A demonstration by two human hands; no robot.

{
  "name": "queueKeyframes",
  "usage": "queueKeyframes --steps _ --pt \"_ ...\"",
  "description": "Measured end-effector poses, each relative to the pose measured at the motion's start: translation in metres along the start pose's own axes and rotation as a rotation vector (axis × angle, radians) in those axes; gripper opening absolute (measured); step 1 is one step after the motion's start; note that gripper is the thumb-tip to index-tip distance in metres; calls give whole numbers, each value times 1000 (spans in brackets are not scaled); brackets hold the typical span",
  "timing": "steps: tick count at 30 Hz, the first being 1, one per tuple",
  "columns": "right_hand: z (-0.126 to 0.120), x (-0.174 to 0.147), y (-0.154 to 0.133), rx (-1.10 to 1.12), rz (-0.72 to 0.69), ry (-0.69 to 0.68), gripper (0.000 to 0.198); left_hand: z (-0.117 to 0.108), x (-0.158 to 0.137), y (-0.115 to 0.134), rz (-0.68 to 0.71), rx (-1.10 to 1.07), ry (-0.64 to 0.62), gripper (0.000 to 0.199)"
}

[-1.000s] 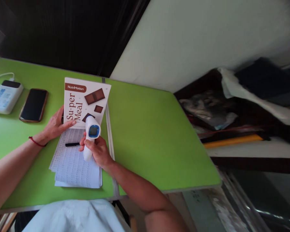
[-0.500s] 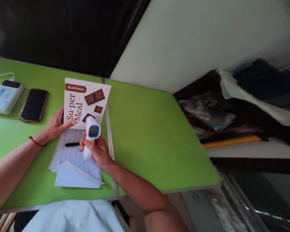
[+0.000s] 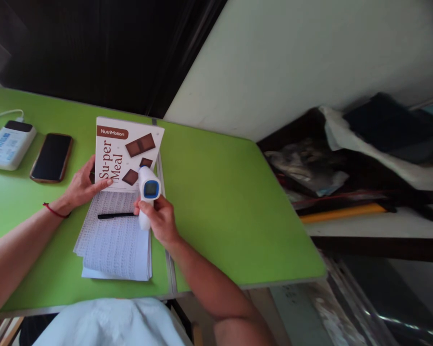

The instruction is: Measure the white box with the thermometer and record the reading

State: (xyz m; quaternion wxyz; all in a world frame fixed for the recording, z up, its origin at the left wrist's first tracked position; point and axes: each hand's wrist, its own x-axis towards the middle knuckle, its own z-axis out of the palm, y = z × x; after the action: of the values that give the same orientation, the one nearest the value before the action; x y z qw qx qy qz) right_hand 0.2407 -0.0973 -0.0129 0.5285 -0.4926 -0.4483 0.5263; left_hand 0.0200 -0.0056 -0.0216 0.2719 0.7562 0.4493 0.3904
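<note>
In my right hand (image 3: 159,218) is a white infrared thermometer (image 3: 144,222) with a blue-rimmed screen, its head in front of the lower right of a box. My left hand (image 3: 84,184) grips the lower left edge of that white NutriMotion box (image 3: 110,156), thumb on the front and the other fingers partly hidden behind. The box stands upright, printed with chocolate pieces. Below it lie written sheets of paper (image 3: 115,250), with a black pen (image 3: 111,216) across them; the pen's right end reaches the fingers of my right hand.
A phone (image 3: 52,157) and a white power bank (image 3: 9,146) with a cable lie at the left of the green table (image 3: 231,206). Behind the table stand a dark panel (image 3: 79,53) and a pale wall (image 3: 274,62). To the right, a shelf holds dark cloth (image 3: 386,125) and bags.
The thermometer in my right hand has moved right and slightly up across the box. The turned-up paper corner now lies flat. My left hand and the box have barely moved.
</note>
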Motion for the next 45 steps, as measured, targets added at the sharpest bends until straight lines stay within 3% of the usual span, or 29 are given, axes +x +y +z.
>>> queueKeyframes --steps 3,6,8,11,15,22,24,26,28,30,33,35,38,40,41,43,45 --pt "-27 17 -2 -254 -222 165 25 1 0 -3 -16 -42 72 62" --pt "-63 39 2 -630 -375 288 36 2 0 -5 -48 -37 144 73" --pt "-85 51 8 -854 -373 336 43 2 0 -7 -49 1 171 80" --pt "-108 61 18 -1080 -254 308 45 1 2 -11 -36 66 195 82" --pt "-117 65 24 -1230 -192 273 41 3 5 -19 -36 134 231 73" --pt "-114 63 12 -1264 -329 306 41 9 5 -35 -58 193 297 67" --pt "-103 55 6 -1210 -434 229 33 9 5 -38 -60 201 324 65" --pt "-87 44 1 -1119 -501 -42 14 9 6 -37 -49 198 351 65" --pt "-69 32 0 -1053 -511 -319 7 7 5 -30 -34 202 395 66" --pt "-54 23 1 -1067 -509 -437 3 4 3 -17 3 231 468 64" --pt "-45 17 2 -1138 -535 -507 5 2 -4 7 147 333 560 48" --pt "-49 18 0 -1156 -562 -515 12 5 -9 20 336 393 501 35" --pt "-66 24 -7 -1189 -575 -387 19 13 -15 33 626 315 117 17" --pt "-81 30 -12 -1249 -578 -253 16 19 -16 38 655 270 -140 10" --pt "-87 34 -13 -1283 -578 -205 14 20 -17 40 629 274 -201 10" --pt "-97 40 -14 -1323 -570 -134 13 21 -17 42 534 302 -155 14" --pt "-101 45 -13 -1304 -564 -69 14 19 -15 42 419 296 26 18"
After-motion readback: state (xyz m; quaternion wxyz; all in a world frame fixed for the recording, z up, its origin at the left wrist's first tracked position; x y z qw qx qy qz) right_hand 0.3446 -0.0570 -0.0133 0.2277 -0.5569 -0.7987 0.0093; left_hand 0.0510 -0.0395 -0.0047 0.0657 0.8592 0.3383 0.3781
